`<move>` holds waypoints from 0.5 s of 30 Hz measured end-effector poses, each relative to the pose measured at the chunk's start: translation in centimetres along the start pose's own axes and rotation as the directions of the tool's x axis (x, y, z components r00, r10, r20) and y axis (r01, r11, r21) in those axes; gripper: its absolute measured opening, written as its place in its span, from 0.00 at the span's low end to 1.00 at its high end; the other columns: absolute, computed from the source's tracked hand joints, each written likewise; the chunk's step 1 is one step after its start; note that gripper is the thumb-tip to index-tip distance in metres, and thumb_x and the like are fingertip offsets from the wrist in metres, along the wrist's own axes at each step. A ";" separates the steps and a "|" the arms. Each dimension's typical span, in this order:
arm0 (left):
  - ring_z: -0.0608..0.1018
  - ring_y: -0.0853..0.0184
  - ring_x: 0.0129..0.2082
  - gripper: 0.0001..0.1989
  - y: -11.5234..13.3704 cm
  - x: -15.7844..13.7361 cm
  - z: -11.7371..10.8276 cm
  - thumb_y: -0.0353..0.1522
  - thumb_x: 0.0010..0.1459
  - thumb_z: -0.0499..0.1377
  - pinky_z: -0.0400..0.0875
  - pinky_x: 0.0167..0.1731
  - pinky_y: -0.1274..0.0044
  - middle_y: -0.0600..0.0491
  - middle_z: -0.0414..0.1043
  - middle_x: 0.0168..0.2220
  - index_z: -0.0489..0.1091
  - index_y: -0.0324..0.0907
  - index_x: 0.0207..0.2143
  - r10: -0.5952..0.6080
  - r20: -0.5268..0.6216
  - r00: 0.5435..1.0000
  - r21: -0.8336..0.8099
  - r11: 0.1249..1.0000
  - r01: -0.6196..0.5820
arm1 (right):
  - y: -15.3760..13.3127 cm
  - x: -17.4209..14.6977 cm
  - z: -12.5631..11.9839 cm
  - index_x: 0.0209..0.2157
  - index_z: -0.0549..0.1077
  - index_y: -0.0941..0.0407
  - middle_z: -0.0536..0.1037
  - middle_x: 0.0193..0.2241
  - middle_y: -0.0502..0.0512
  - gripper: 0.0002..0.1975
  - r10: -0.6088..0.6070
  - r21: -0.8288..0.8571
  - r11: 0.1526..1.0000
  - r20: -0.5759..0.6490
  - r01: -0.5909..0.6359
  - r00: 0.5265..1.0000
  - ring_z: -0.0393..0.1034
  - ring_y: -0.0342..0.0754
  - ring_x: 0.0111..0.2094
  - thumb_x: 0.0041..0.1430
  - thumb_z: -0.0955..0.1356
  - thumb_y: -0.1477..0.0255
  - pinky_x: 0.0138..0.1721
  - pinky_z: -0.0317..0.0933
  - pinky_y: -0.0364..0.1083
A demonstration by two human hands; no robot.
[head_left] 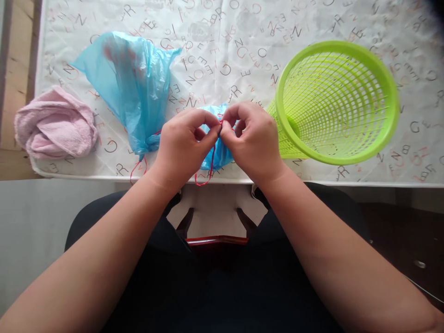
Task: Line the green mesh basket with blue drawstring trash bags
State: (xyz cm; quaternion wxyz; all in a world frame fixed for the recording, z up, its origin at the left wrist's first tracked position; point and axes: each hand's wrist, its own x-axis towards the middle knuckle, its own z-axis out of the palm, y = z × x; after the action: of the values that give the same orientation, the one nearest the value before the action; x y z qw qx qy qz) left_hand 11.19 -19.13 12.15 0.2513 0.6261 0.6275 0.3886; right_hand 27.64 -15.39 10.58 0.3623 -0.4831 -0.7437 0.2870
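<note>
My left hand [189, 141] and my right hand [250, 136] meet fingertip to fingertip near the table's front edge. Both are closed in a pinch on a thin red string [212, 157], whose loop hangs down below the fingers. Under the hands lies a small blue plastic bag [219, 159], largely covered by them. Left of it rests a bigger blue plastic bag [138, 88], with something reddish showing faintly through its film. Its gathered neck points toward me, and a red string [133, 171] trails from it.
A green mesh basket [286, 138] lies tilted at the right, its round mouth facing me. At the far left sits a crumpled pink towel [57, 125]. The table [222, 74] wears a white cloth printed with letters, and its front edge runs just below my hands.
</note>
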 end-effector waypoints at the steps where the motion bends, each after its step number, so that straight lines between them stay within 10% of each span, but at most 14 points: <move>1: 0.82 0.65 0.35 0.03 0.0 0.0 0.0 0.35 0.67 0.67 0.78 0.34 0.72 0.53 0.80 0.38 0.78 0.49 0.38 -0.002 0.011 1.000 -0.012 1.000 0.002 | 0.1 0.0 0.0 0.36 0.73 0.52 0.77 0.35 0.53 0.05 0.005 0.011 1.000 0.002 -0.005 1.000 0.73 0.50 0.41 0.69 0.67 0.71 0.47 0.70 0.53; 15: 0.83 0.66 0.34 0.04 -0.4 0.0 -0.6 0.31 0.67 0.65 0.78 0.37 0.74 0.55 0.81 0.35 0.80 0.49 0.43 0.024 -0.005 1.000 0.063 0.998 -0.024 | 0.4 0.3 -1.0 0.41 0.74 0.50 0.78 0.41 0.55 0.06 -0.094 -0.079 0.991 0.110 0.103 0.989 0.74 0.51 0.46 0.74 0.66 0.67 0.50 0.69 0.51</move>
State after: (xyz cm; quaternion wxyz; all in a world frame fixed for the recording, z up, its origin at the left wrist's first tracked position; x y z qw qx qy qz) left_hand 10.48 -19.22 12.20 0.2248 0.6401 0.6327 0.3734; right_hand 28.58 -14.86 10.96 0.3154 -0.4446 -0.7964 0.2620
